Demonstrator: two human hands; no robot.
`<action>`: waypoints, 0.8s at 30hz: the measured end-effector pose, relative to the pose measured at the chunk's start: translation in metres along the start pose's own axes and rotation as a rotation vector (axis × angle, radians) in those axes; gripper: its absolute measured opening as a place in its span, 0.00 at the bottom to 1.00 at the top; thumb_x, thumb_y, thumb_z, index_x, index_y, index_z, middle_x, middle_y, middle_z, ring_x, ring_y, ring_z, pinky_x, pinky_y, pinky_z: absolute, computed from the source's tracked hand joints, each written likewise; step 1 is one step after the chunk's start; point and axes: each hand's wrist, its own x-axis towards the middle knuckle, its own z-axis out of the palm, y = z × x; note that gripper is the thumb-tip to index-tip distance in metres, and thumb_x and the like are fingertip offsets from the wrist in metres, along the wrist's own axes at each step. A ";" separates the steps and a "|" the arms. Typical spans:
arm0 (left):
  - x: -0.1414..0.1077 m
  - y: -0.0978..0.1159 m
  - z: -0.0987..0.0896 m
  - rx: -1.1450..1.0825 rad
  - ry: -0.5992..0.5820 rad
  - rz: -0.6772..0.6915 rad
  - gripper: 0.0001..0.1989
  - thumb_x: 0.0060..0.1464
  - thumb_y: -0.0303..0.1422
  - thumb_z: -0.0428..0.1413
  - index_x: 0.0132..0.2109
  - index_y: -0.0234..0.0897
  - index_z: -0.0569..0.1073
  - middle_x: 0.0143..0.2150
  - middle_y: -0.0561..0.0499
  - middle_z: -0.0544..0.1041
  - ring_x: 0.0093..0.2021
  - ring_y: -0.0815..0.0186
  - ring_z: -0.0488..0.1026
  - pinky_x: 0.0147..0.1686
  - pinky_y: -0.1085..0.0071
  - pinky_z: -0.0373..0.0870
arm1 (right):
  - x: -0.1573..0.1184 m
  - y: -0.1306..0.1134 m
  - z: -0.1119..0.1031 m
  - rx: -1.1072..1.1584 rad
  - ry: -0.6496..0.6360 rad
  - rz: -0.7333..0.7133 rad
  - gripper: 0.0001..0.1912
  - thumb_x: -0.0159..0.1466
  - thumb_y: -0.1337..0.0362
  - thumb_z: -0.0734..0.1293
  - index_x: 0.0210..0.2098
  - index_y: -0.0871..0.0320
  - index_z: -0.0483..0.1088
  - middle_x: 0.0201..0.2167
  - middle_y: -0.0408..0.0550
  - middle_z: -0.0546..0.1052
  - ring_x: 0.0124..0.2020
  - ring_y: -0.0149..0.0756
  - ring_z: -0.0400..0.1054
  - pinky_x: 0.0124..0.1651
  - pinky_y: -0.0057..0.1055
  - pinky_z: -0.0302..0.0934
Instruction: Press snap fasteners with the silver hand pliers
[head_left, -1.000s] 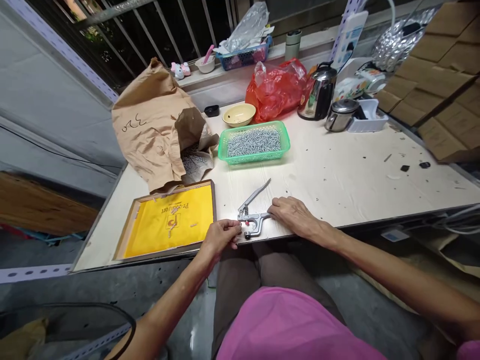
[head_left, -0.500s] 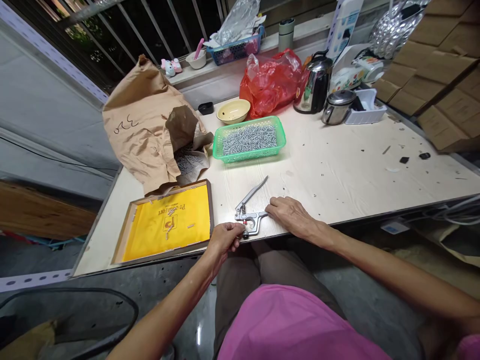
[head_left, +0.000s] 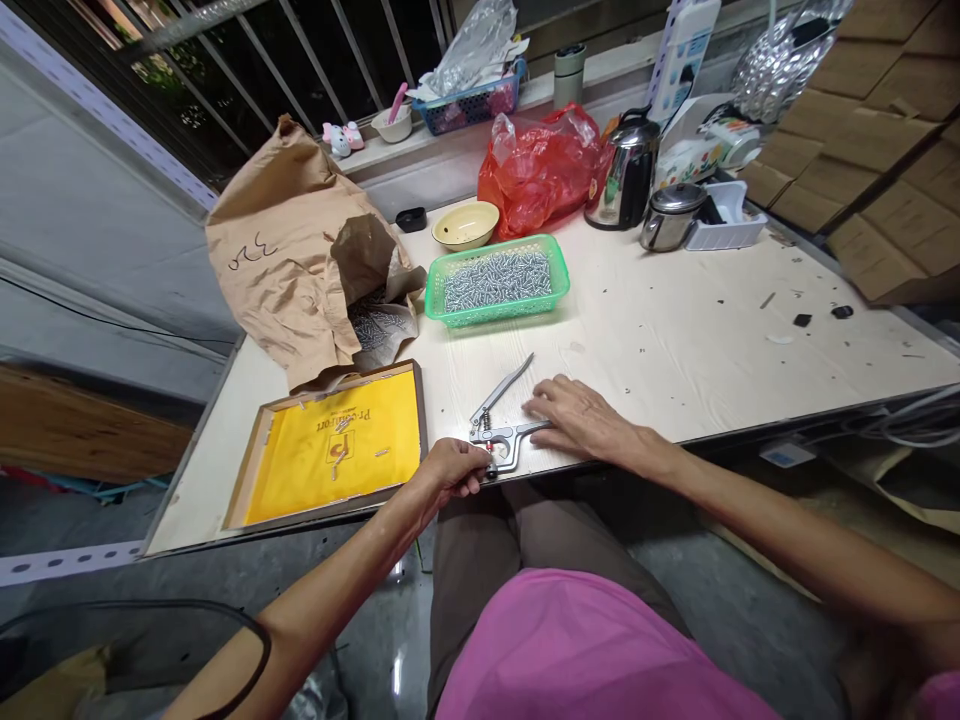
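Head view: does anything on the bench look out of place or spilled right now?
Yes. The crumpled brown paper sack slumps open at its lower right, with silver fasteners loose in its folded mouth. A few stray pieces also lie scattered on the yellow lining of the wooden tray.

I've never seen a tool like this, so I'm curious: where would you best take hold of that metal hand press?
Probably around the two handles of the press, coming from the right, by the right hand. They spread in a V from the sprung head, so a squeeze should fit there; the left hand covers the head.
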 end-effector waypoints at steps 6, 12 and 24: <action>-0.001 -0.005 0.002 0.004 0.007 -0.016 0.10 0.48 0.30 0.57 0.23 0.32 0.67 0.13 0.58 0.65 0.10 0.77 0.60 0.11 0.79 0.50 | 0.035 0.022 -0.002 -0.076 -0.196 -0.093 0.54 0.45 0.42 0.73 0.63 0.63 0.52 0.64 0.66 0.52 0.64 0.62 0.40 0.60 0.57 0.41; -0.002 -0.005 0.002 -0.015 0.004 -0.028 0.08 0.49 0.30 0.57 0.25 0.32 0.68 0.15 0.59 0.66 0.10 0.77 0.61 0.11 0.79 0.50 | 0.047 0.028 0.007 -0.096 -0.142 -0.138 0.53 0.46 0.38 0.69 0.60 0.67 0.55 0.54 0.65 0.63 0.56 0.58 0.53 0.59 0.60 0.41; -0.006 -0.004 0.005 -0.023 0.024 -0.009 0.12 0.47 0.33 0.60 0.23 0.32 0.67 0.14 0.58 0.65 0.12 0.76 0.62 0.12 0.78 0.51 | 0.045 0.019 -0.007 -0.125 -0.193 -0.100 0.36 0.49 0.40 0.70 0.45 0.63 0.68 0.45 0.58 0.68 0.47 0.50 0.59 0.49 0.46 0.53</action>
